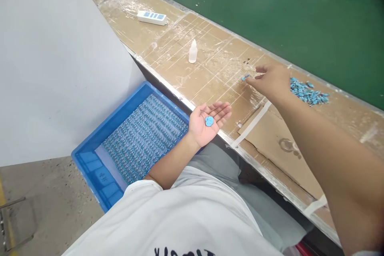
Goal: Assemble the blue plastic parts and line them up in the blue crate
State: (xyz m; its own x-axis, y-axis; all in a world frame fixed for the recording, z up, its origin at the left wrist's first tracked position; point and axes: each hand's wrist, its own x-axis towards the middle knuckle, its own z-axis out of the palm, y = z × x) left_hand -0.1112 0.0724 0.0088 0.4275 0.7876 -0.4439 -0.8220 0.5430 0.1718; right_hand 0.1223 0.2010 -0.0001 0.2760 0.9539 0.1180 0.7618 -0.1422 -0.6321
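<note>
My left hand lies palm up at the near edge of the cardboard-covered bench, fingers stretched out, with a small blue part resting on the palm. My right hand reaches across the bench, its fingertips touching another small blue part on the surface. A heap of the same blue parts lies just right of that hand.
A blue plastic tray lined with rows of blue parts sits below the bench on my left. A small white dropper bottle stands on the bench, a white power strip farther back. A green conveyor belt runs behind. A white panel stands at left.
</note>
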